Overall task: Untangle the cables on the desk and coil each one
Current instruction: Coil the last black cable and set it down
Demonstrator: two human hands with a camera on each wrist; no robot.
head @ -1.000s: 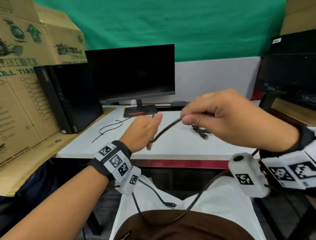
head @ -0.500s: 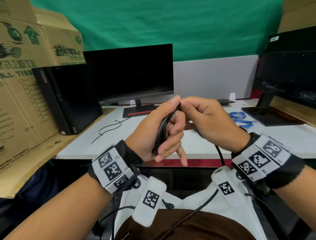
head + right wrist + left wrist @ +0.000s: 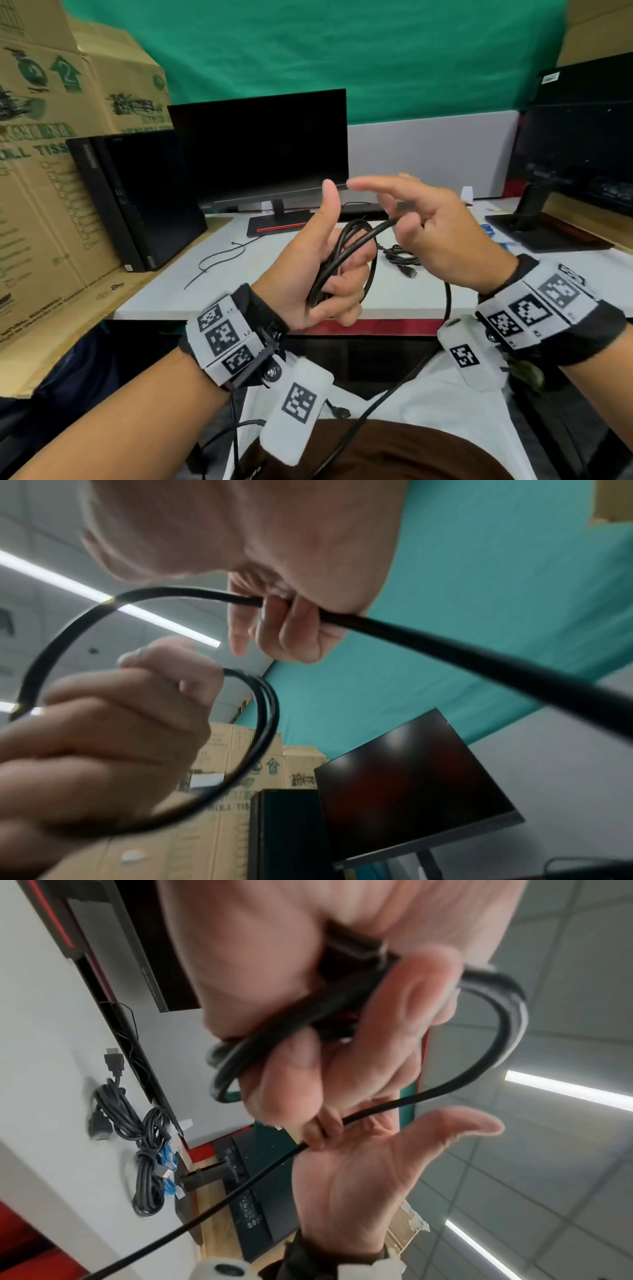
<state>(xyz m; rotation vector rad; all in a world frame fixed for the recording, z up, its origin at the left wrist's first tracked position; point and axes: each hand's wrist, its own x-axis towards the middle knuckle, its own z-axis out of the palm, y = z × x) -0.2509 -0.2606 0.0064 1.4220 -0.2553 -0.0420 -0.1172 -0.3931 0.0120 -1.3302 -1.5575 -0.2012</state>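
Coiling is under way, with several loops gathered; the next wrap likely calls for laying the fed strand across the left palm. Beyond both hands lies the desk. The left hand, thumb up, curls round the black cable; the right hand pinches its free run, forefinger extended.

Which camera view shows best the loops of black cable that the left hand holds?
The head view: the loops of black cable lie in the left hand, with thumb up. The left wrist view shows them blurred, partly covered by the fingers. The right wrist view shows part of one loop behind the fist.
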